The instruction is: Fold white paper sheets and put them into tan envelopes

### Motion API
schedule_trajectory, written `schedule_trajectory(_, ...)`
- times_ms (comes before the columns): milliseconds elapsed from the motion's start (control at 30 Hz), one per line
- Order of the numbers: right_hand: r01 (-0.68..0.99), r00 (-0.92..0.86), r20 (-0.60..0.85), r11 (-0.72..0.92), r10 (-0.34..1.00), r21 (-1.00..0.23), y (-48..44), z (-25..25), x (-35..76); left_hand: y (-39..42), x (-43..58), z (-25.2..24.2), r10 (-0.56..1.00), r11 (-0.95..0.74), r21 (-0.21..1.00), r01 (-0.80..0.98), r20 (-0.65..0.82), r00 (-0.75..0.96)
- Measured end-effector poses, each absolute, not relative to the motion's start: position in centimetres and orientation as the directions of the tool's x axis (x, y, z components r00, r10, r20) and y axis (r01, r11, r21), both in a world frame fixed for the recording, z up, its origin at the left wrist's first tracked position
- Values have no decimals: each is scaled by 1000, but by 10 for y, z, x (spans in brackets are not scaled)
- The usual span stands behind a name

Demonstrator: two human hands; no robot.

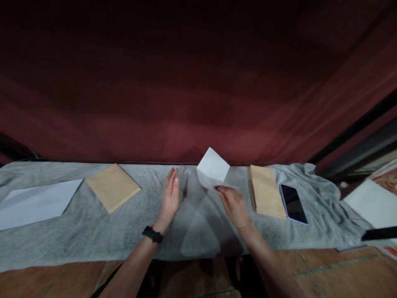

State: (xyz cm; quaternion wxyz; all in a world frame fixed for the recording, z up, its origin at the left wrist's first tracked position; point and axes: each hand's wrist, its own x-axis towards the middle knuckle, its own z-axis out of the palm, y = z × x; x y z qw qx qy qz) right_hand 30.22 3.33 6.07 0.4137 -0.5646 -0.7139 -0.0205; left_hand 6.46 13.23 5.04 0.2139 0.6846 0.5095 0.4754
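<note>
My right hand pinches the near edge of a folded white sheet of paper, which is lifted and tilted above the grey cloth. To the left of the paper, my left hand is held edge-on over the cloth, fingers stretched out and nothing in it. A dark watch is on that wrist. A brown envelope lies flat left of my left hand. Right of my right hand rests a small stack of brown envelopes.
A phone in a light purple case lies beside the stack. At the far left is a large white sheet. Dark red fabric rises behind the cloth, and a white object is at the far right. Tiled floor shows in front.
</note>
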Motion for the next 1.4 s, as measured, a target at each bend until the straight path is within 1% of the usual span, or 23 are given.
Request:
schedule_trajectory(33,838,-141,579,409,803,-363,30,56,297,133,63,53,896,-395,793,464,443,6)
schedule_trajectory(100,846,-314,487,473,815,-246,24,46,288,133,61,57,897,-403,819,408,443,-4)
schedule_trajectory(167,843,-409,402,508,819,-176,18,40,282,133,61,58,914,-397,841,367,399,74)
schedule_trajectory(267,828,-479,336,544,811,-133,11,38,277,129,68,51,892,-398,840,369,261,369)
schedule_trajectory(367,796,-538,315,594,782,-115,5,41,273,120,81,38,744,-492,774,398,136,655)
schedule_trajectory(467,749,-599,313,654,738,-108,0,39,268,111,92,26,576,-640,649,412,50,816)
schedule_trajectory(533,729,-624,308,677,718,-101,-3,37,266,109,94,22,521,-717,558,417,31,853)
schedule_trajectory(633,726,-637,280,681,718,-96,-7,34,266,114,88,18,517,-771,463,437,54,854)
schedule_trajectory(767,735,-624,273,669,732,-113,-12,33,270,125,71,14,613,-746,382,546,69,787)
schedule_trajectory(833,740,-613,284,662,737,-120,-13,33,271,130,61,13,663,-714,362,599,76,745)
schedule_trajectory(900,757,-583,298,638,756,-138,-14,31,271,132,50,14,695,-686,385,617,97,713)
schedule_trajectory(1000,800,-478,345,562,808,-209,-13,31,270,130,33,24,726,-628,519,580,124,676)
schedule_trajectory(1100,819,-352,390,481,851,-313,-9,35,272,119,17,41,739,-522,684,510,65,671)
schedule_trajectory(1200,807,-274,398,434,876,-400,-5,42,274,105,13,52,721,-409,799,441,-14,693)
schedule_trajectory(1300,781,-241,404,423,882,-459,0,47,274,98,19,50,732,-293,876,383,-52,679)
schedule_trajectory(1400,716,-172,408,398,897,-573,6,51,275,102,26,39,771,-234,892,386,-71,633)
